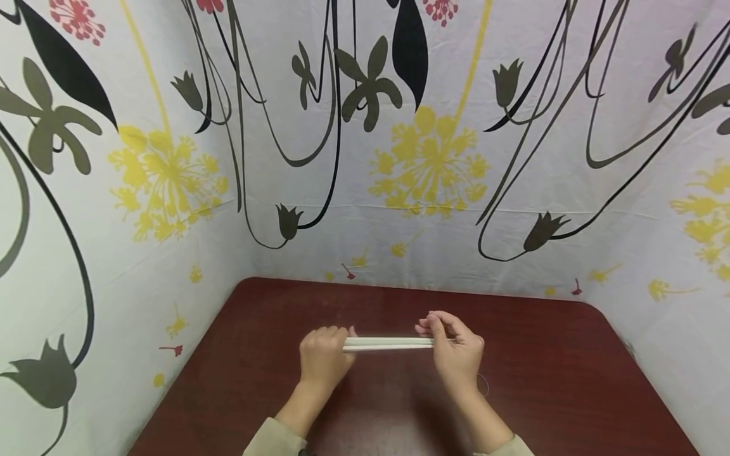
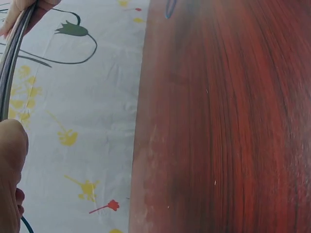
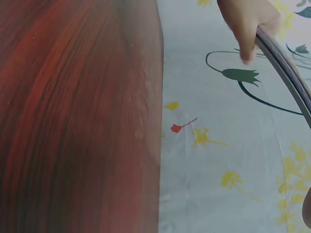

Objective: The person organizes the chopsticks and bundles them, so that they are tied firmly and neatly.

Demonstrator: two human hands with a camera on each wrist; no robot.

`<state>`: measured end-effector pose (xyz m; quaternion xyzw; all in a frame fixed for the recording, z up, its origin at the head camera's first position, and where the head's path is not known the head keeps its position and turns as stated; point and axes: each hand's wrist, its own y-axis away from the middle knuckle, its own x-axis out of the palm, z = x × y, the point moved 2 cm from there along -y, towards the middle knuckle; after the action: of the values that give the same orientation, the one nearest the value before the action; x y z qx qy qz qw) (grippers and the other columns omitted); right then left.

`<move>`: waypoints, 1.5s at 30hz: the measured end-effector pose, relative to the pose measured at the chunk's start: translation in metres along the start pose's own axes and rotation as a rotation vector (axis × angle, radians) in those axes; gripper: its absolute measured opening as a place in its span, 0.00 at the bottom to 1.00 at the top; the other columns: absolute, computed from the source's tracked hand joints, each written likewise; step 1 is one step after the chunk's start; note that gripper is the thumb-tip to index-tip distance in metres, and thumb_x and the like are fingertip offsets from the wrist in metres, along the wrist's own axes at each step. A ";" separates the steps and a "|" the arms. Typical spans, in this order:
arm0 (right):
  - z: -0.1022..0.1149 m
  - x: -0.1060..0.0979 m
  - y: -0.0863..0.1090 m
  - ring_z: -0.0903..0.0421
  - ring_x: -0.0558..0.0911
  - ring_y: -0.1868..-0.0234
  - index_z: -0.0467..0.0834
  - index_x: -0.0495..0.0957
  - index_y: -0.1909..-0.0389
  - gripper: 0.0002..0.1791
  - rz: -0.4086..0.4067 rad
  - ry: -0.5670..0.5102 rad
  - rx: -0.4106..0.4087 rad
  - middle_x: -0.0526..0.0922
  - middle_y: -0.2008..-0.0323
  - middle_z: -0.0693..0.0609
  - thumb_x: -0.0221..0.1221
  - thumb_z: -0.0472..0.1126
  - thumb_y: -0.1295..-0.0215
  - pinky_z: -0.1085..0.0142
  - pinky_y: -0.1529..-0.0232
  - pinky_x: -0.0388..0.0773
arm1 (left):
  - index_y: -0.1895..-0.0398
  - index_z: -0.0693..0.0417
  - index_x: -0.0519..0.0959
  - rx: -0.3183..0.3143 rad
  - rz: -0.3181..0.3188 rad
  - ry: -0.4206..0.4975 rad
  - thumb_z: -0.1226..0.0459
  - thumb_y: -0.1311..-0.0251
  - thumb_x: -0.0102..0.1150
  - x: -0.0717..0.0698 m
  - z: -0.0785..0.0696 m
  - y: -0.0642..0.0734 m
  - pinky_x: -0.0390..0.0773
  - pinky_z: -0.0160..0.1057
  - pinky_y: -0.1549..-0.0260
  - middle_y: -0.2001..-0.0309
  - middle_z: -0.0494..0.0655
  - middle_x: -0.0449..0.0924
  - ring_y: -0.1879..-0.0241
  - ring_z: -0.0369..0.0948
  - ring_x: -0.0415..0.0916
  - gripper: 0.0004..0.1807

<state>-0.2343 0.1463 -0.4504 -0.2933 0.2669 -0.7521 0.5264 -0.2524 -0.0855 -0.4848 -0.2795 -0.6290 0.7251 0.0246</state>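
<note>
White bundled strands (image 1: 388, 344) ran straight between left grip (image 1: 325, 356), closed round one end, and right grip (image 1: 459, 349), pinching the other, above the worktop (image 1: 393, 399); gathering looked done, setting down not yet, rest couldn't tell.

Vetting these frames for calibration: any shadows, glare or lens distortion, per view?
Head: sticks look pale and straight, dark soft shadow on the table, faint sheen low in frame; left wrist: sticks look darker and bowed, likely lens distortion; right wrist: sticks bowed too, wood grain curving.
</note>
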 end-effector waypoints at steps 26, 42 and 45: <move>0.000 -0.006 0.002 0.62 0.77 0.92 0.34 0.85 0.75 0.09 0.104 0.191 -0.228 0.82 0.85 0.44 0.66 0.18 0.52 0.74 0.90 0.71 | 0.90 0.50 0.72 -0.106 0.030 0.078 0.55 0.51 0.68 -0.011 0.002 -0.006 0.69 0.41 0.91 0.86 0.41 0.69 0.86 0.42 0.66 0.19; 0.011 -0.013 -0.001 0.67 0.73 0.90 0.38 0.84 0.80 0.10 -0.025 0.273 -0.246 0.80 0.88 0.50 0.68 0.20 0.53 0.76 0.88 0.66 | 0.83 0.50 0.76 0.110 0.007 0.384 0.61 0.38 0.58 -0.010 0.004 -0.008 0.70 0.31 0.86 0.84 0.38 0.71 0.86 0.34 0.66 0.14; 0.007 -0.015 -0.002 0.66 0.71 0.92 0.38 0.84 0.81 0.12 -0.030 0.236 -0.237 0.79 0.89 0.50 0.68 0.18 0.55 0.76 0.89 0.65 | 0.81 0.51 0.77 0.087 -0.029 0.453 0.64 0.45 0.62 -0.010 0.003 -0.008 0.70 0.31 0.84 0.83 0.38 0.72 0.85 0.34 0.67 0.09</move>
<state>-0.2260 0.1605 -0.4468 -0.2670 0.4094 -0.7523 0.4417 -0.2475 -0.0904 -0.4732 -0.4246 -0.5795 0.6698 0.1878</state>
